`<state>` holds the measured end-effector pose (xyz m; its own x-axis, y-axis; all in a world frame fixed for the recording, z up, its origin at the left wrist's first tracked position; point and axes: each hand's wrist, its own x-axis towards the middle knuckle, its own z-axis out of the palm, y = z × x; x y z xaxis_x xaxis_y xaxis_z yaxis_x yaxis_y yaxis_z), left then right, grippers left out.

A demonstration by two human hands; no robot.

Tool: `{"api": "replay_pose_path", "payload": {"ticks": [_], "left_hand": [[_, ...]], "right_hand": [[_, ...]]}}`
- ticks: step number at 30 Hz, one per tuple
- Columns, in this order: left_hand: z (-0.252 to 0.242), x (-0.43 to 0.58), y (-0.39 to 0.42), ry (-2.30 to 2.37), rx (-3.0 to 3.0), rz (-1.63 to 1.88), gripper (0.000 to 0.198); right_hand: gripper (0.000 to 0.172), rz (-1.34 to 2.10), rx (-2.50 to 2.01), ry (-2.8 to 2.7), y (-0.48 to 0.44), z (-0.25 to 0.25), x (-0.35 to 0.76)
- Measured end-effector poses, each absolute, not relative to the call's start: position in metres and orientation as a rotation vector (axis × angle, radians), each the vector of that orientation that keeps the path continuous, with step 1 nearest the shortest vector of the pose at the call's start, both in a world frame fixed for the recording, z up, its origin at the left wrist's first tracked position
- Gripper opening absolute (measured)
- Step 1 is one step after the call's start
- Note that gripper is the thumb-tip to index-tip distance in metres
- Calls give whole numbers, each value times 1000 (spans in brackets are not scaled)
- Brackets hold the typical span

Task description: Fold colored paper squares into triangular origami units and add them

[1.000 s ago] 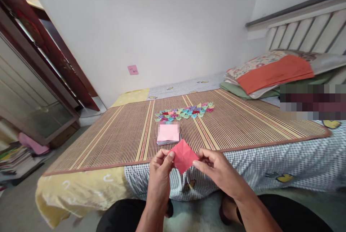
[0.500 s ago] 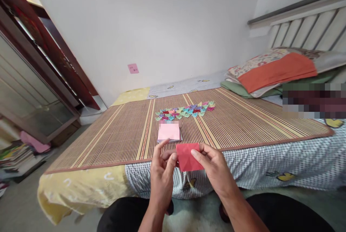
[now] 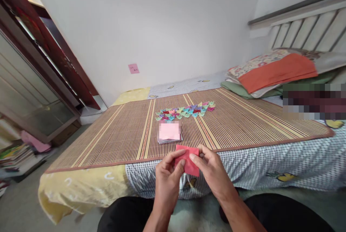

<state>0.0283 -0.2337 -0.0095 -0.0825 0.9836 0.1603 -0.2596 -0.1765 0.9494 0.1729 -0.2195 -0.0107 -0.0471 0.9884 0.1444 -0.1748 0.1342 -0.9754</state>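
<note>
A small square of red paper (image 3: 191,167) is held up in front of the bed's near edge. My left hand (image 3: 169,174) pinches its left side, with thumb and index finger on the front face. On the right side, my right hand (image 3: 212,165) grips the sheet, its thumb on the front and its other fingers behind. Just beyond my hands lies a stack of paper squares (image 3: 169,132) with a pink one on top. Behind that stack, several small folded paper pieces (image 3: 186,111) in many colours stand in rows.
A striped woven mat (image 3: 121,131) covers the bed, over a checked and yellow sheet (image 3: 89,185). Folded bedding with an orange panel (image 3: 278,71) is piled at the right, near a radiator (image 3: 310,30). Books (image 3: 18,156) lie low on the left.
My left hand has moved right and closed onto the red paper's left side, its raised index finger now down on the sheet. The paper has tilted slightly; my right hand still holds it.
</note>
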Motion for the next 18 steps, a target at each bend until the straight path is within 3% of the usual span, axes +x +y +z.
{"api": "replay_pose_path", "payload": {"ticks": [4, 11, 18], "left_hand": [[-4, 18, -232, 1032, 1091, 1517, 25], [5, 2, -228, 921, 1186, 1251, 26], [1, 1, -222, 753, 1118, 1125, 16]], "right_hand": [[29, 1290, -909, -1377, -220, -10, 175], [32, 1245, -931, -1453, -218, -14, 180], [26, 1343, -855, -1518, -218, -12, 182]]}}
